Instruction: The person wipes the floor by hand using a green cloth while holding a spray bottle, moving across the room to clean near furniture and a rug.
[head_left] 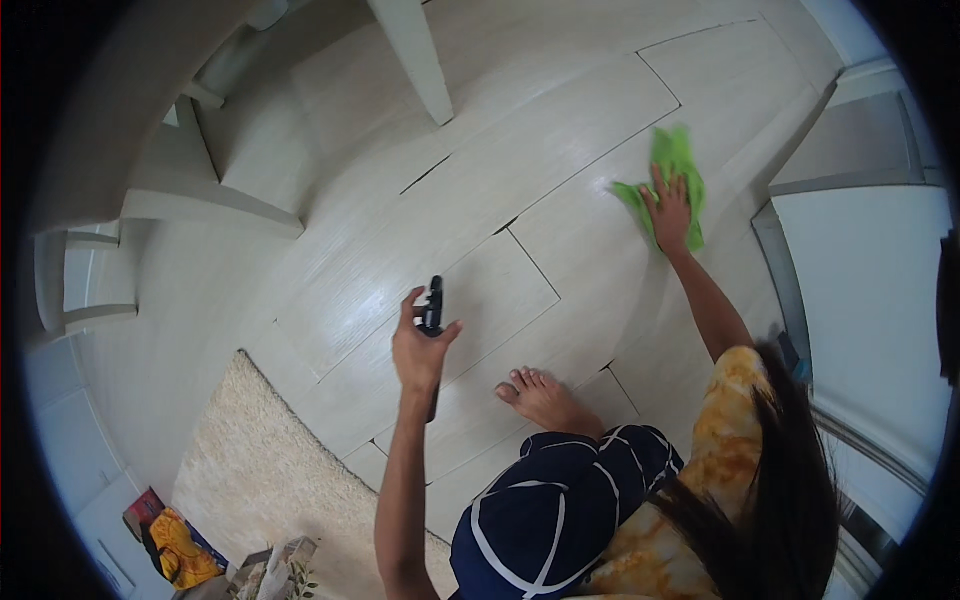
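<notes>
My right hand (672, 215) lies with its fingers spread on a bright green cloth (680, 150) against the pale floor. The cloth is crumpled, sticks out around the fingers, and its far edge is smeared by motion. In my left hand (420, 355) is a slim black object (434, 300), held just above the floor, with thumb and fingers around it. Its narrow top shows past the fingers; the hand hides most of its body, so its kind is unclear.
Light floor planks (560, 190) have dark gaps at several joints. Pale furniture legs (415, 60) stand at the far left. A cream shaggy rug (270, 470) lies near left. A white cabinet-like unit (860, 300) is at the right. My bare foot (548, 398) rests between my arms.
</notes>
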